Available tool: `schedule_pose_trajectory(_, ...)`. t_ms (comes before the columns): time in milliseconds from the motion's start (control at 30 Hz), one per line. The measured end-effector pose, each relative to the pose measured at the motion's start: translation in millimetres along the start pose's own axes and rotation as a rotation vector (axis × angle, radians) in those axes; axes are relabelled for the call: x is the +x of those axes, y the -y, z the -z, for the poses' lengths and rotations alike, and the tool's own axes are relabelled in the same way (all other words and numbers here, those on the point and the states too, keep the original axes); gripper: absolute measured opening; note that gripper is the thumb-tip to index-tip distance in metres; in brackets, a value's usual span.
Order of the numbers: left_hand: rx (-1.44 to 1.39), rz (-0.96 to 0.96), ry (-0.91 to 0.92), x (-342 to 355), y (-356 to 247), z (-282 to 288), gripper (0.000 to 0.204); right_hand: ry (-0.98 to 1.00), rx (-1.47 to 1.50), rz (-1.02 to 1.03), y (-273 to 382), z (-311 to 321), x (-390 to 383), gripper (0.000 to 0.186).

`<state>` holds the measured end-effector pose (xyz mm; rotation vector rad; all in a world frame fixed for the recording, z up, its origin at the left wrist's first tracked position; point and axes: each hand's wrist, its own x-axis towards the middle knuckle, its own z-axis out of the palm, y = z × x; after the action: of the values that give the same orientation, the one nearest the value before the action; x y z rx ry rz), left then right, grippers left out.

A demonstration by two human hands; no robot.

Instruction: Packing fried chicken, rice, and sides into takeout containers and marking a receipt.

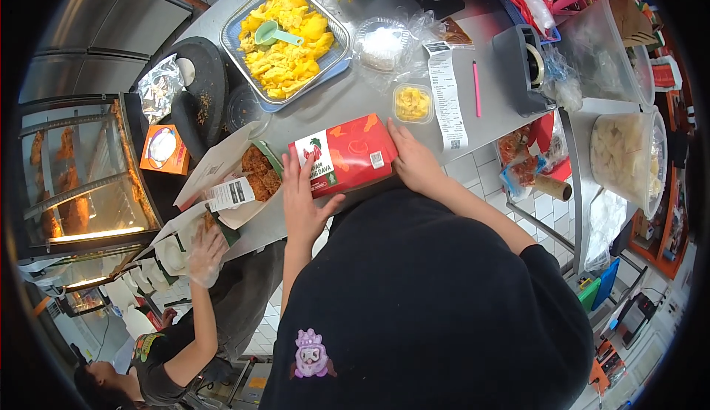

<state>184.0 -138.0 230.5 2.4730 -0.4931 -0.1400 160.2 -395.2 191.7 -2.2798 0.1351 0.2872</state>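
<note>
Touching the red box (pixel 353 153), my left hand (pixel 302 207) and right hand (pixel 414 160) rest uncurled; likely light, crushable: hold its ends.

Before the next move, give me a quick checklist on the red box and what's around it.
1. Red box top shut: ok, looks closed.
2. Both hands on it: ok; left hand at its left end, right hand at its right.
3. Its contents: cannot tell, hidden inside.
4. Neighbouring white box shut: not ok; open, fried chicken showing.
5. Co-worker's gloved hand clear of the red box: ok, apart from it.
6. Small tub inside the red box: not ok; it stands on the table.
</note>
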Motion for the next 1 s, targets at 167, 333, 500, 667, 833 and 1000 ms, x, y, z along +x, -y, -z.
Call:
schedule_pose_trajectory(167, 0.126, -0.127, 0.092, 16, 16, 6, 0.092, -0.156, 0.065, 0.206, -3, 8, -7, 0.052)
schedule_pose_trajectory(333, 0.17, -0.1, 0.179, 23, 13, 6, 0.093, -0.131, 0.154, 0.105, 8, 6, 1, 0.043)
schedule_pose_trajectory(500, 0.075, -0.127, 0.135, 15, 8, -4, 0.09, -0.209, 0.072, 0.136, -1, -1, -4, 0.042)
schedule_pose_trajectory(667, -0.002, -0.134, 0.128, 16, 15, -3, 0.089, -0.285, 0.245, 0.156, 1, -7, -10, 0.041)
schedule_pose_trajectory(833, -0.042, -0.153, 0.1, 15, 20, -4, 0.089, -0.339, 0.341, 0.216, 4, -5, -9, 0.042)
schedule_pose_trajectory(1000, 0.057, -0.149, 0.172, 16, 16, -3, 0.091, -0.376, 0.262, 0.155, 0, -14, -3, 0.039)
